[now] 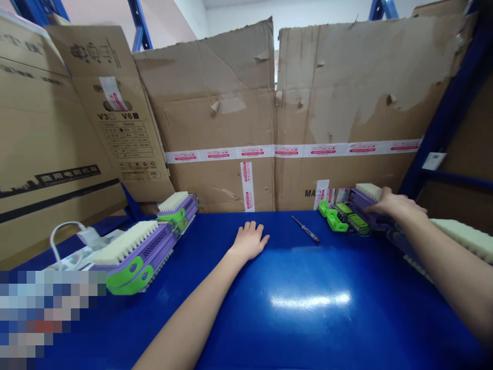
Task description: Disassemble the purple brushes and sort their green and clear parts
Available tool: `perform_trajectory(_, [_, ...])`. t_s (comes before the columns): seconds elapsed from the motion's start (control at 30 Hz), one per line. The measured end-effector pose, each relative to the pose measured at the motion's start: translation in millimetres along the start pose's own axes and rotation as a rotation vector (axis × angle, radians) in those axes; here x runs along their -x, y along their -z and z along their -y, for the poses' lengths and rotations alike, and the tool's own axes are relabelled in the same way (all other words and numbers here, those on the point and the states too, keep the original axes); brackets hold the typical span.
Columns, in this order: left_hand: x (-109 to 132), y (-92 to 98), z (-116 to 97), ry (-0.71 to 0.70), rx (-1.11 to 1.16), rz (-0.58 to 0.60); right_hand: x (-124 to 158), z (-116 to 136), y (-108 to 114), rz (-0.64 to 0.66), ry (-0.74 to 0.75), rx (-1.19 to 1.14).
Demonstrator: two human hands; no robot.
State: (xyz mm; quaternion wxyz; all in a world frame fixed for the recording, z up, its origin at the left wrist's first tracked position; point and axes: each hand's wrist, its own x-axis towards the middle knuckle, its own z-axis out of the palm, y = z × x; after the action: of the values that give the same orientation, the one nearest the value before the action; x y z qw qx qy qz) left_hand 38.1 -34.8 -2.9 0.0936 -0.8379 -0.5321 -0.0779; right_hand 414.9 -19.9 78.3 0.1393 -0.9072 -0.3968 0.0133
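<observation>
Clock laid flat on the blue table [246,329], 12 at the cardboard [219,118]. At 9, a white plug [89,236] stands behind a near-left brush [148,252], purple with green ends; at 10 lies a far-left brush [177,211]. Near 12, the left hand [247,241] rests palm down, fingers spread, holding nothing. At its 3 o'clock lies a screwdriver [306,232], axis 10 to 4. Next come green clips [336,222], just beside the handled brush [360,203], which sits at 2 on the table. This brush lies at the right hand's 9 o'clock, long axis seemingly 10 to 4; the right hand is the nearer, touching it. The right hand [396,204] has its thumb along the purple side; finger closure cannot be told. At 3, the forearm partly hides a far-right brush [466,237]. Count: four brush units, possibly stacked pairs; one screwdriver; one plug; clips uncertain.
</observation>
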Motion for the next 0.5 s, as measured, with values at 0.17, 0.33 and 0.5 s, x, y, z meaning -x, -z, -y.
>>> perform_trajectory(0.17, [0.2,1.6,-0.3,0.006,0.001,0.009,9.3,4.7,3.3,0.005,-0.032,0.012])
perform_trajectory(0.33, [-0.6,0.8,-0.1,0.004,0.009,0.010,13.0,5.7,6.1,0.022,-0.036,0.008])
perform_trajectory(0.5, [-0.5,0.2,0.2,0.001,0.006,0.001,12.9,3.0,7.6,0.004,-0.002,0.004])
